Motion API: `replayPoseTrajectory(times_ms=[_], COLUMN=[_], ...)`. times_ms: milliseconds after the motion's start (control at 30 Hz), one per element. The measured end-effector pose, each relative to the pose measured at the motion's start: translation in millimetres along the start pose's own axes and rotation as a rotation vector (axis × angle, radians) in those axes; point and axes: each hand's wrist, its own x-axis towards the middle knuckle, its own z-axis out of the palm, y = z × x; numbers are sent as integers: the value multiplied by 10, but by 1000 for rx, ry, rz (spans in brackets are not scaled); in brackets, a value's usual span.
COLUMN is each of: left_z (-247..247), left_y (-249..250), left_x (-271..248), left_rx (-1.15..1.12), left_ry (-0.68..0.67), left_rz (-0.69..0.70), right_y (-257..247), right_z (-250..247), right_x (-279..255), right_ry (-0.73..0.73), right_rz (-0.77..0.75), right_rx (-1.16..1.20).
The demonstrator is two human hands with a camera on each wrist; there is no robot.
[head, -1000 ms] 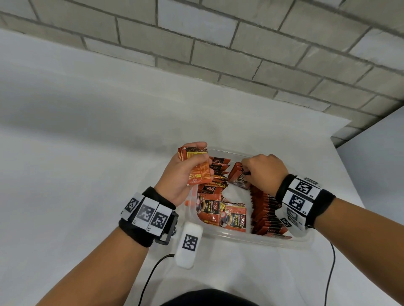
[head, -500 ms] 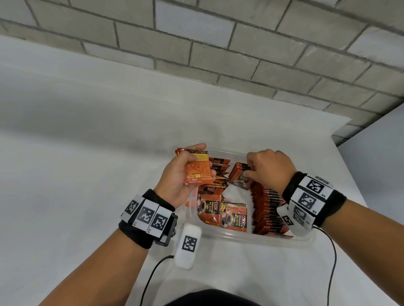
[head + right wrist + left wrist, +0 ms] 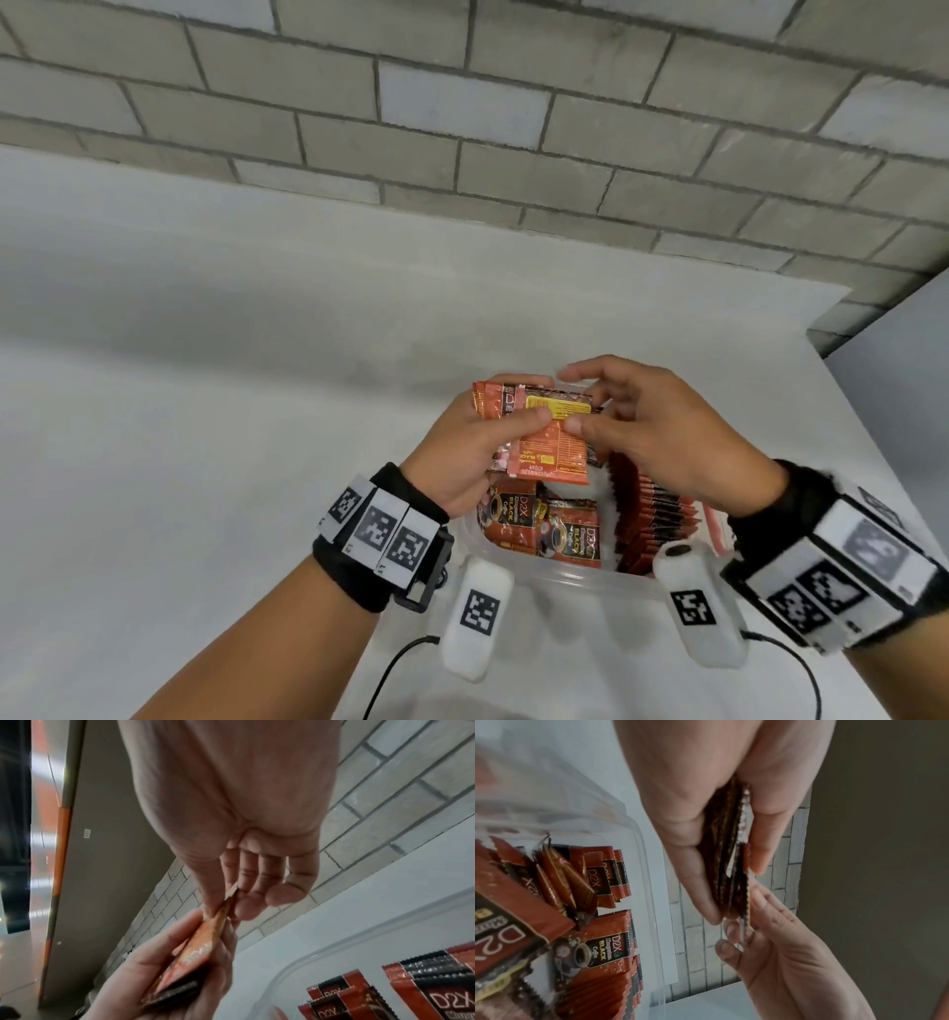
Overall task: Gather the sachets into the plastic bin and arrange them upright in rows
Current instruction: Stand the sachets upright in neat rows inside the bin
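Clear plastic bin (image 3: 565,578) sits on the white table (image 3: 205,411), near its front edge, between both wrists. Inside: a row of sachets (image 3: 649,514) packed upright on edge along the right side, two loose sachets (image 3: 544,524) lying face-up at the near-left, and a few more tilted ones toward the far end — best seen in the left wrist view. Left hand (image 3: 477,452) is above the bin's far-left corner, thumb and fingers clamped on a stack of sachets (image 3: 544,437) held on edge. Right hand (image 3: 662,437) meets it from the right — thumb and fingertips pinching the front sachet's edge, other fingers loosely spread. Grey block wall (image 3: 513,128) behind the table.
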Motion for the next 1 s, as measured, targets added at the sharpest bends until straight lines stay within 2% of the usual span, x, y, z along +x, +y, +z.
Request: replayPoseTrajectory(times_ms=[100, 200, 267, 400, 567, 800, 900, 1000], left_z=[19, 45, 84, 146, 163, 155, 30, -172], left_y=[1, 54, 78, 85, 48, -34, -36, -1], left_x=[5, 20, 38, 61, 26, -27, -62, -100], left_rx=[18, -33, -85, -42, 17, 94, 64, 68], left_ry=[14, 50, 42, 52, 32, -24, 30, 112], left_rz=[-7, -18, -27, 17, 22, 0, -46, -58], right_y=[-5, -7, 36, 120, 52, -51, -23, 116], right_z=[-42, -34, 44, 107, -52, -124, -224, -300], right_x=[-45, -108, -144, -208, -236, -105, -80, -4], right_ry=[169, 353, 330, 133, 278, 97, 64, 104], right_rz=[-52, -153, -197, -175, -143, -76, -28, 22], right_rx=[24, -60, -135, -250, -211, -343, -297, -352])
